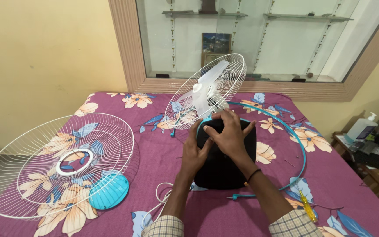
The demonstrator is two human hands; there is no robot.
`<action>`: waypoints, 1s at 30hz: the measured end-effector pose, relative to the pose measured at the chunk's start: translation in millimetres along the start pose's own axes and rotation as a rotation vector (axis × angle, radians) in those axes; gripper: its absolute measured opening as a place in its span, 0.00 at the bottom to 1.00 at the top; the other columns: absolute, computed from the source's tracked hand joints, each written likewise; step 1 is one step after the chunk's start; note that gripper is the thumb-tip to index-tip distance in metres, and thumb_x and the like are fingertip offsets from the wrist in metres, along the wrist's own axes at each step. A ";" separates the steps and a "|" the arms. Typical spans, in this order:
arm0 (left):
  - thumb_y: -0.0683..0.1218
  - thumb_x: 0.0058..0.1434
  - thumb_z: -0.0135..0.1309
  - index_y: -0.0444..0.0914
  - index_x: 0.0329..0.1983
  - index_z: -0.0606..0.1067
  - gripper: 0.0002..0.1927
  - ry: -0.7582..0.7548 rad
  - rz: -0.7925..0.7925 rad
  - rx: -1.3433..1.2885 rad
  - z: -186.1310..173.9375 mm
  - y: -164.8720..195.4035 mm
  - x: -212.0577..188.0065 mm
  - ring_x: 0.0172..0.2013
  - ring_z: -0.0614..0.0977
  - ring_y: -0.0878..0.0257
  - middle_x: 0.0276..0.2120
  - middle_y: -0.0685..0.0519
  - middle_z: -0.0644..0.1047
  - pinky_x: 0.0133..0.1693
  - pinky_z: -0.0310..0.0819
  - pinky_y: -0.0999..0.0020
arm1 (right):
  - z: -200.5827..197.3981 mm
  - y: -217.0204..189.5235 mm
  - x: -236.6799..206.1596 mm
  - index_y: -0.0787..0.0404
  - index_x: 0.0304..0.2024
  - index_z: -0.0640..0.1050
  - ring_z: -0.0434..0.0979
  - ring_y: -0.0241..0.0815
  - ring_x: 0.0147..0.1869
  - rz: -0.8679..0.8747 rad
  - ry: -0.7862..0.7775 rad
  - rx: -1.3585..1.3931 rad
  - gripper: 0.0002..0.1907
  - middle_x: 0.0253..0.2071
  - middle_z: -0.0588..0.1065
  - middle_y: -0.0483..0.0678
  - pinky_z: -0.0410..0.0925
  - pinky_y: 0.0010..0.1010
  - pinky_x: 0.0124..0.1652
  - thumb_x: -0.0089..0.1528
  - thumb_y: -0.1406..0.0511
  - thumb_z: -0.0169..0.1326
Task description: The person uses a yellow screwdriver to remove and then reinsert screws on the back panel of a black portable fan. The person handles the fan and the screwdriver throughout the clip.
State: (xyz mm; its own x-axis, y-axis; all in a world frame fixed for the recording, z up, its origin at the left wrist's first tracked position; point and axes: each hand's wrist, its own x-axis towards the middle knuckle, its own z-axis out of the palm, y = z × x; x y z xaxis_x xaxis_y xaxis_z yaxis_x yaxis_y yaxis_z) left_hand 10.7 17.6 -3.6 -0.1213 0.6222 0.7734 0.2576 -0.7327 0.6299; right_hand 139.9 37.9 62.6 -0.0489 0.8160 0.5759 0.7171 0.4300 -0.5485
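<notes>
Both my hands rest on top of a black fan base (224, 171) lying on the bed. My left hand (195, 153) presses on its upper left part with fingers spread. Over it lies my right hand (230, 134), palm down, a black band on the wrist. Behind the hands stands the tilted rear grille with white blades (207, 90). A teal ring (301, 145) curves around the right of the base. Whether either hand grips a small part is hidden.
A white front grille (60, 162) with a teal cap (109, 192) lies at the left. A yellow-handled screwdriver (308, 206) lies at the right. A white cord (159, 197) runs by my left arm. A pump bottle (362, 127) stands on a side table beyond the bed.
</notes>
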 end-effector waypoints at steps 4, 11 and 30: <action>0.40 0.60 0.61 0.36 0.69 0.61 0.35 -0.006 -0.049 -0.069 -0.3 0.8 9.4 0.52 0.85 0.44 0.53 0.37 0.79 0.50 0.81 0.54 | 4.4 -4.6 -1.8 0.50 0.46 0.79 0.58 0.46 0.76 -0.032 0.061 -0.040 0.23 0.62 0.73 0.47 0.17 0.78 0.62 0.52 0.51 0.67; 0.43 0.47 0.69 0.40 0.70 0.60 0.47 -0.048 -0.099 -0.023 -1.5 7.7 16.2 0.41 0.87 0.49 0.42 0.41 0.82 0.42 0.82 0.58 | 5.8 -6.2 -3.8 0.50 0.48 0.78 0.58 0.46 0.77 -0.050 0.075 -0.090 0.25 0.64 0.70 0.51 0.19 0.79 0.63 0.52 0.50 0.67; 0.45 0.53 0.69 0.39 0.65 0.67 0.37 -0.052 -0.101 -0.011 3.9 3.2 16.7 0.44 0.89 0.53 0.44 0.42 0.83 0.41 0.85 0.61 | -10.6 12.0 -12.8 0.53 0.58 0.77 0.52 0.46 0.81 -0.167 0.027 0.118 0.25 0.67 0.72 0.40 0.19 0.72 0.67 0.58 0.61 0.64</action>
State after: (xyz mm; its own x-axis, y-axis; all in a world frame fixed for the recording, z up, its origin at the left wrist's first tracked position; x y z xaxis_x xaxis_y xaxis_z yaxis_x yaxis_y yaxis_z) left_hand 13.3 26.7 11.0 -0.0958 0.7062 0.7015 0.2364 -0.6684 0.7052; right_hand 156.5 28.5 55.0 -0.1401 0.7198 0.6799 0.6141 0.6018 -0.5106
